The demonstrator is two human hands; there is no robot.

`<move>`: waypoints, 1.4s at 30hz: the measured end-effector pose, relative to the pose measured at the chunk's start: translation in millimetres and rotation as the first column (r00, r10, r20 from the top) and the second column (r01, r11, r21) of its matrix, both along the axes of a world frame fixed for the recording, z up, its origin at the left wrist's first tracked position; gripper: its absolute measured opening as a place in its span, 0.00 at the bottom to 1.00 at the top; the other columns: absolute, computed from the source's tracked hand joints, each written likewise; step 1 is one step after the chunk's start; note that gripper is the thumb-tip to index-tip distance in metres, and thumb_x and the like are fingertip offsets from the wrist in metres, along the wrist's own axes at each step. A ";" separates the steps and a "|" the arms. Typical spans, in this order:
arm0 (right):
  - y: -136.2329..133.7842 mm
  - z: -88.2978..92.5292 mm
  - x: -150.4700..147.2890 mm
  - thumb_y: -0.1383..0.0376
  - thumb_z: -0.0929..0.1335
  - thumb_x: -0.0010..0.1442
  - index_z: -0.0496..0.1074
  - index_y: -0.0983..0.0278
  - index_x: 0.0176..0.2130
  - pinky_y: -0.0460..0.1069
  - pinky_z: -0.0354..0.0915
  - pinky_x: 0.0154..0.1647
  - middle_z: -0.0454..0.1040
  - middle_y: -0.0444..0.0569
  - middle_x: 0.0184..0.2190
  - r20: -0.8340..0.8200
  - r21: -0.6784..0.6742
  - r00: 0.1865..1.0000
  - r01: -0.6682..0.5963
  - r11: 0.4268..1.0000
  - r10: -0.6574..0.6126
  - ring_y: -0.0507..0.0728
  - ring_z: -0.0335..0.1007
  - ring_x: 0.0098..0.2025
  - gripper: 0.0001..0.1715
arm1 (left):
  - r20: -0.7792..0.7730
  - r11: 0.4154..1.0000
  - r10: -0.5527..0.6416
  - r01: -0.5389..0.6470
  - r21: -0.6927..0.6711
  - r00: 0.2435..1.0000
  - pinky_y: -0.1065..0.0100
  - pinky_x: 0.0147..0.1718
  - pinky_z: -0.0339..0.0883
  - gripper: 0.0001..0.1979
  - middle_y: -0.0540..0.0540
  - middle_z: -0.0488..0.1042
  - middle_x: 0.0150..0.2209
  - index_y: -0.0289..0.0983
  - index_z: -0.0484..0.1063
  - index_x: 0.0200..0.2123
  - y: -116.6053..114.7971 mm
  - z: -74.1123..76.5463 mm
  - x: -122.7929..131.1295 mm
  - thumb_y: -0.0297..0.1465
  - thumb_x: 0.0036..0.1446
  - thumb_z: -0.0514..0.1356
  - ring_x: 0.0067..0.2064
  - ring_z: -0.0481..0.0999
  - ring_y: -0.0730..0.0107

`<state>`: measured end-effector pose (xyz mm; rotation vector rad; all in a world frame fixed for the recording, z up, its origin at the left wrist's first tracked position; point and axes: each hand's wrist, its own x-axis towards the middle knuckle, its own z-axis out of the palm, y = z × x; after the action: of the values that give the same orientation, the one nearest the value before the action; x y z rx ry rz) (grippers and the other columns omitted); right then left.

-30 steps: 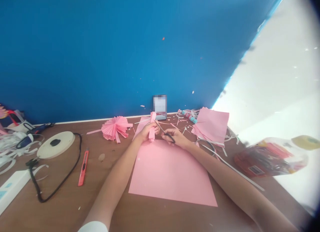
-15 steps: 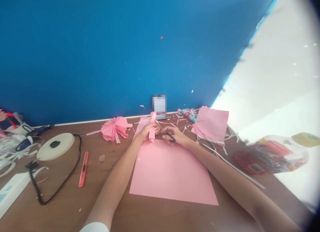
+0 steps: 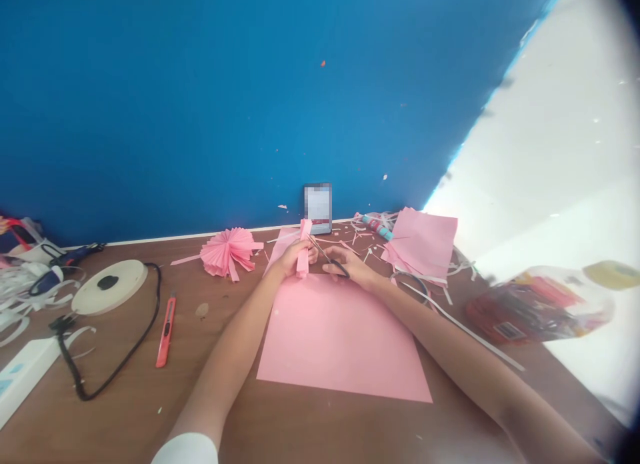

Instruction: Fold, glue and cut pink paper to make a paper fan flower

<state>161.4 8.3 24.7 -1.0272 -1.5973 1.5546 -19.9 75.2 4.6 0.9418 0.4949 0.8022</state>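
My left hand (image 3: 295, 256) is closed around a narrow folded strip of pink paper (image 3: 303, 263), held upright. In my right hand (image 3: 350, 265) is a pair of scissors (image 3: 340, 267) with dark handles. The blades point up and left, their tips at the strip beside my left fingers; whether they touch the paper I cannot tell. Beneath both hands a large pink sheet (image 3: 345, 344) lies flat on the brown table. To the left of my left hand rests a pleated pink paper fan (image 3: 229, 252), spread into a rosette with loose strips.
A phone (image 3: 319, 209) leans against the blue wall. Pink sheets (image 3: 425, 244) and paper scraps lie at the back right, near a clear plastic bag (image 3: 540, 304). Leftward are a red box cutter (image 3: 166, 332), a cream round reel (image 3: 110, 287), a black cable and a white power strip (image 3: 27, 377).
The whole view has shifted slightly, so everything sits a little higher in the picture. Both hands keep nearly the same hold on the paper strip and the scissors.
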 end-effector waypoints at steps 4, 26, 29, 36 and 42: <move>2.2 -6.0 0.2 0.54 0.70 0.52 0.66 0.63 0.44 0.42 0.48 0.15 0.62 0.35 0.13 0.022 0.056 0.999 0.028 0.998 -0.029 0.46 0.50 0.14 0.23 | -0.001 1.000 -0.011 0.011 -0.007 1.000 0.74 0.20 0.56 0.08 0.53 0.57 0.17 0.36 0.58 0.24 1.5 -0.9 -0.7 0.28 0.53 0.55 0.19 0.59 0.78; -0.8 -3.9 1.9 0.52 0.68 0.54 0.71 0.67 0.39 0.43 0.56 0.20 0.68 0.41 0.17 0.033 0.047 0.999 -0.045 0.998 0.044 0.47 0.60 0.18 0.21 | -0.050 1.000 -0.008 0.007 -0.009 0.999 0.74 0.20 0.56 0.06 0.53 0.58 0.18 0.36 0.60 0.26 2.7 -4.3 -0.9 0.28 0.52 0.56 0.19 0.60 0.78; -1.8 -5.0 1.4 0.52 0.68 0.53 0.71 0.67 0.37 0.43 0.58 0.21 0.70 0.42 0.19 0.046 0.061 0.998 -0.048 0.997 0.045 0.48 0.63 0.20 0.20 | -0.033 1.000 -0.009 0.009 -0.005 0.999 0.74 0.20 0.56 0.06 0.53 0.57 0.18 0.36 0.60 0.26 2.8 -5.2 -1.4 0.28 0.51 0.56 0.19 0.60 0.78; 0.0 -15.6 -1.6 0.52 0.68 0.53 0.72 0.67 0.36 0.43 0.55 0.18 0.68 0.41 0.17 0.099 0.116 0.995 0.005 0.993 -0.016 0.47 0.58 0.16 0.20 | 0.013 0.999 -0.035 0.035 0.005 0.999 0.74 0.20 0.55 0.05 0.54 0.57 0.18 0.36 0.60 0.26 3.6 -5.2 -2.7 0.26 0.51 0.56 0.19 0.59 0.79; -1.0 -10.8 -2.1 0.55 0.69 0.52 0.70 0.66 0.38 0.44 0.61 0.23 0.69 0.42 0.20 0.011 0.063 1.000 -0.023 0.998 0.023 0.49 0.64 0.21 0.19 | 0.018 1.000 -0.020 0.020 -0.005 1.000 0.74 0.19 0.55 0.04 0.53 0.57 0.18 0.35 0.61 0.27 4.7 -5.8 -1.1 0.27 0.51 0.56 0.19 0.59 0.78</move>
<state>159.3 7.3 14.0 -0.9874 -1.6602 1.5059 -21.0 79.9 -1.1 0.9327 0.4708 0.7906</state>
